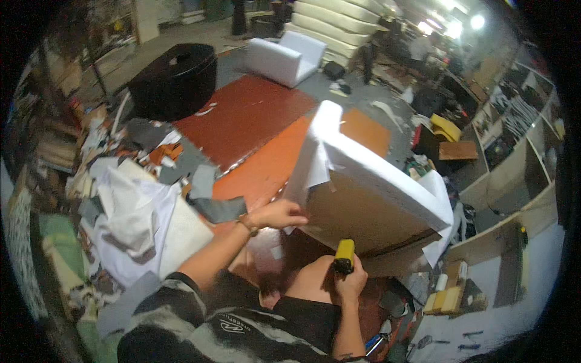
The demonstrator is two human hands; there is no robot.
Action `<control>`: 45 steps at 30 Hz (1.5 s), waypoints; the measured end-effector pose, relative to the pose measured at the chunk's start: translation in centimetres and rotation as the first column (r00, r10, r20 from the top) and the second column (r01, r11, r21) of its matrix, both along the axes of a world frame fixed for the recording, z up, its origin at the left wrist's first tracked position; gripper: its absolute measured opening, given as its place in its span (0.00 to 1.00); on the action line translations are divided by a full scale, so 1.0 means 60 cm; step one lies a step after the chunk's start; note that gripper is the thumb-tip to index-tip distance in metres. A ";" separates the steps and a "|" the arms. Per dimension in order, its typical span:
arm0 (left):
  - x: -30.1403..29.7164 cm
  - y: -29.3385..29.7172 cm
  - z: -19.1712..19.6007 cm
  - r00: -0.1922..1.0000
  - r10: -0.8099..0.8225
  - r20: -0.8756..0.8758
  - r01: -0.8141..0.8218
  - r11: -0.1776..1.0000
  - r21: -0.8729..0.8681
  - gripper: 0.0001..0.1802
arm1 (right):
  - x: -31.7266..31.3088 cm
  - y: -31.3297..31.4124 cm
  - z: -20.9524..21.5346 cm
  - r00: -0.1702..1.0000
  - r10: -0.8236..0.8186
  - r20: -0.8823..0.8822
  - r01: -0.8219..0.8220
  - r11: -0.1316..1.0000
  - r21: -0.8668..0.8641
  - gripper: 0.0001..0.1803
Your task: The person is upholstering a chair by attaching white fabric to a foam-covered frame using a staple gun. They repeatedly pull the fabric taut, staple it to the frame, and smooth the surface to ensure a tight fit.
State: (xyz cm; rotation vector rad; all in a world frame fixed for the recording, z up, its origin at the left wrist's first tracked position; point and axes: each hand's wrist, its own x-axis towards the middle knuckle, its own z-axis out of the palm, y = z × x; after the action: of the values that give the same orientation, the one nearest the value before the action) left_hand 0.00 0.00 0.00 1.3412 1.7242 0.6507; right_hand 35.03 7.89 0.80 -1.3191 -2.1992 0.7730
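A sofa or chair frame [363,212], covered in white fabric with a brown board-like underside, leans tilted in front of me. Loose white cloth flaps hang from its edges. By its near left corner is my left hand [279,214], wearing a wristwatch; its fingers are loosely bent and apart, with nothing visible in them. Held low in front of the brown panel is a yellow-and-black staple gun [345,255]. My right hand [354,281] is closed around it, partly hidden behind the tool.
White cloth [130,212] and scraps pile up at left. Red-brown sheeting [248,121] covers the floor ahead. Farther off stand a black rounded furniture piece [172,81] and a white seat piece [284,57]. Wooden shelving [508,175] lines the right side.
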 end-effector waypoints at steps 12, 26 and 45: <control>0.135 -0.710 -0.270 0.493 0.836 -0.241 -0.862 0.433 -0.263 0.20 | 0.085 -0.054 -0.002 0.920 -0.039 0.390 -0.050 0.975 0.215 0.49; 0.255 -0.658 -0.282 0.579 0.654 -0.487 -0.752 0.659 -0.011 0.12 | 0.190 -0.056 0.013 0.951 -0.164 0.261 0.106 0.969 0.225 0.37; 0.255 -0.684 -0.258 0.662 0.666 -0.344 -0.735 0.666 -0.126 0.16 | 0.165 -0.072 0.027 0.956 -0.183 0.229 0.151 0.977 0.153 0.40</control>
State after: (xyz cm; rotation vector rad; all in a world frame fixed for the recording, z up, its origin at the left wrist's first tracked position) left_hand 15.32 -41.03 -15.48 0.5367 2.4963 0.6411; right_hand 44.93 3.58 2.39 -1.5764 -2.2396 0.4113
